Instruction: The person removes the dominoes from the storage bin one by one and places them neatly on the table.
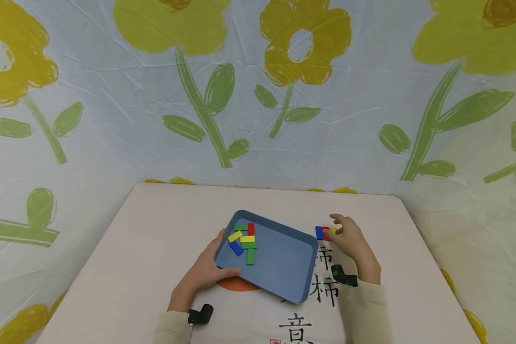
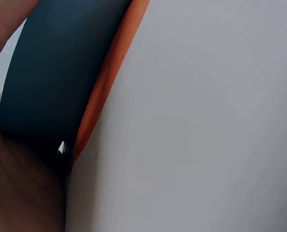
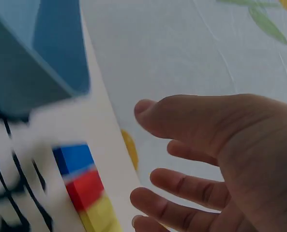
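My left hand (image 1: 205,267) grips the left end of a blue-grey rectangular tray (image 1: 279,260), thumb along the front rim and fingers at the far left side. In the left wrist view the tray's dark outer wall (image 2: 56,72) lies against the palm. Several small green, red, yellow and blue blocks (image 1: 250,256) are inside the tray's left part. My right hand (image 1: 350,241) holds nothing, its fingers loosely bent and spread. Beside it, a blue block (image 1: 319,233), a red block (image 3: 85,188) and a yellow block (image 3: 102,215) sit in a row right of the tray.
Under the tray is a white sheet (image 1: 241,315) with black brush characters (image 1: 295,329) and an orange shape (image 1: 237,285). The pale table (image 1: 176,210) ends at a flower-printed cloth (image 1: 327,143) behind and at both sides.
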Tool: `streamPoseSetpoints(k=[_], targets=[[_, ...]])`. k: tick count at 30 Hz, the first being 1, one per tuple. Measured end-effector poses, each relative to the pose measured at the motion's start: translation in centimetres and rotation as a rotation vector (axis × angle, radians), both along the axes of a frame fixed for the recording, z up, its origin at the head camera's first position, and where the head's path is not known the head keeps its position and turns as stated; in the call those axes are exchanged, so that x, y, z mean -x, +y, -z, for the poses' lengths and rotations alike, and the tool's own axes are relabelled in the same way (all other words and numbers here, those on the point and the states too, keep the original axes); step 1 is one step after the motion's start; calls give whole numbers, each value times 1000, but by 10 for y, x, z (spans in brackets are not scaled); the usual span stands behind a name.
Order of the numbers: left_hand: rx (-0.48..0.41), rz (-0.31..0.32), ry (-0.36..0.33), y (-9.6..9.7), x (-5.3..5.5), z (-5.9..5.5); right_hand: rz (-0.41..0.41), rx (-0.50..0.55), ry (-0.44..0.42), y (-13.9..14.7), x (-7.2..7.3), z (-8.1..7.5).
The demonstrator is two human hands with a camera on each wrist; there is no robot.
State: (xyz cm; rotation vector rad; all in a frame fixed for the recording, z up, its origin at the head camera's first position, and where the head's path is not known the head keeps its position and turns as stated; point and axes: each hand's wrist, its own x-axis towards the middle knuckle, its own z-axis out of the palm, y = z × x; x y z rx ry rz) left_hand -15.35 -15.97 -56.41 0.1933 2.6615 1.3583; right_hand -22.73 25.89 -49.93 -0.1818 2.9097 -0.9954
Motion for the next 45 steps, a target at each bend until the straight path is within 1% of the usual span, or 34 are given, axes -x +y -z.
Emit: streamPoseSetpoints(k=[3, 7, 10, 16, 20, 27, 32, 40, 45], targets=[[2, 1, -5, 0, 1, -1, -80, 29, 25, -17, 2, -3], [9, -13, -16, -1, 1, -3, -179, 32, 59, -44, 4, -7], [9, -16, -18, -2, 1, -4, -241, 14, 76, -63, 4, -10], [18, -6, -22, -1, 2, -5, -344, 4, 54, -100, 3, -13], [16, -5, -23, -1, 2, -5, -401, 6, 29, -121, 4, -8], [18, -2, -31, -1, 2, -4, -460, -28, -17, -148, 2, 4], [16, 0, -29, 0, 2, -4, -488, -60, -27, -160, 0, 10], [1, 7, -27, 0, 3, -2, -512, -96, -48, -168, -2, 14], [3, 2, -23, -1, 2, -3, -537, -121, -13, -165, -2, 14]])
